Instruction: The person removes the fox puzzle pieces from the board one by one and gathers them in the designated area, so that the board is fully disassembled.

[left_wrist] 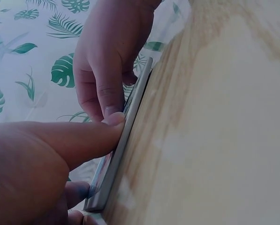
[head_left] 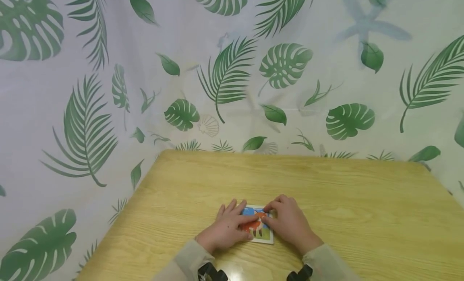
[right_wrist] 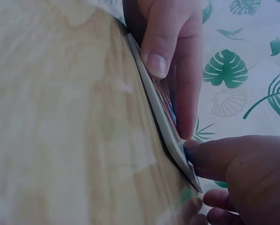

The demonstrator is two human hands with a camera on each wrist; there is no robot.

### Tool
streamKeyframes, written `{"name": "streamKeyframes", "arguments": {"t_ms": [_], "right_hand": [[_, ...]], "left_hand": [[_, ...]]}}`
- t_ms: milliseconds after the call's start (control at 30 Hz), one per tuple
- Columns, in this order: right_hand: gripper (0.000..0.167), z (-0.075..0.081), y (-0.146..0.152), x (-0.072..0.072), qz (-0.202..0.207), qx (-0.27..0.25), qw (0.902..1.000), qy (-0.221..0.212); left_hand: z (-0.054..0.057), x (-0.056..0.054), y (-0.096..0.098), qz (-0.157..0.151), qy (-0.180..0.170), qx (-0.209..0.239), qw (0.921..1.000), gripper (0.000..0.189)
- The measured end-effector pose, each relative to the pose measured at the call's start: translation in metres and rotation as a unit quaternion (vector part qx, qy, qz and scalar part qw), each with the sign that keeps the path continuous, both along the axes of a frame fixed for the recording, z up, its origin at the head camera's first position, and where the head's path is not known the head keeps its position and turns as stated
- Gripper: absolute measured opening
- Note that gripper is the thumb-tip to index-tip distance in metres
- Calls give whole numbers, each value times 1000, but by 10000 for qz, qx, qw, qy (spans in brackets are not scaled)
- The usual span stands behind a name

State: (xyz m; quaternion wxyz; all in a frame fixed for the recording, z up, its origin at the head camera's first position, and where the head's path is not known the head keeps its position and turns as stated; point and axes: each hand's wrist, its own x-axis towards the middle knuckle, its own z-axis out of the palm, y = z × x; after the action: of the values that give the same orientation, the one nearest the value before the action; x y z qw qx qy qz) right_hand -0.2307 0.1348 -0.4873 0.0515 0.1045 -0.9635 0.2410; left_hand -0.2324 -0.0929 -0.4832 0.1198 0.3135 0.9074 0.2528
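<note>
A small flat picture board (head_left: 267, 236) with a white border lies on the table, showing an orange fox, blue sky and green grass. My left hand (head_left: 226, 228) covers its left side, the fingers spread and the index finger stretched across the picture. From the right, my right hand (head_left: 290, 221) bends its thumb and index finger onto the upper right of the picture, the tips a little apart. Whether they pinch a loose piece there is hidden. In the right wrist view, the right thumb (right_wrist: 215, 152) touches the board's face near one end, and the board's pale edge (right_wrist: 161, 115) shows its thickness.
The wood-grain table (head_left: 362, 200) stretches beyond and to both sides of the hands. A white curtain (head_left: 239, 128) with green leaf prints hangs behind its far edge and along the left. Dark wrist straps (head_left: 300, 273) sit on both sleeves.
</note>
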Motion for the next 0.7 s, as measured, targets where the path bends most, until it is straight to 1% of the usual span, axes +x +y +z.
{"name": "streamKeyframes", "arguments": {"t_ms": [133,267,433,533,700], "right_hand": [[19,1,0,0,94,-66,9999,-40],[24,-1,1,-1,144,-363,9992,-92],[28,-6,2,-3,81,-666,9973,-282],[28,-8,2,-5,54,-883,9953,-390],[24,-9,2,-7,23,-1185,9918,-474]], "left_hand": [[3,-1,0,2,-76,-46,10000,58],[2,0,0,4,-128,-24,9999,59],[2,1,1,-3,-164,-42,9999,60],[2,1,3,20,-117,-84,9999,61],[1,0,3,29,-154,-11,9999,62]]}}
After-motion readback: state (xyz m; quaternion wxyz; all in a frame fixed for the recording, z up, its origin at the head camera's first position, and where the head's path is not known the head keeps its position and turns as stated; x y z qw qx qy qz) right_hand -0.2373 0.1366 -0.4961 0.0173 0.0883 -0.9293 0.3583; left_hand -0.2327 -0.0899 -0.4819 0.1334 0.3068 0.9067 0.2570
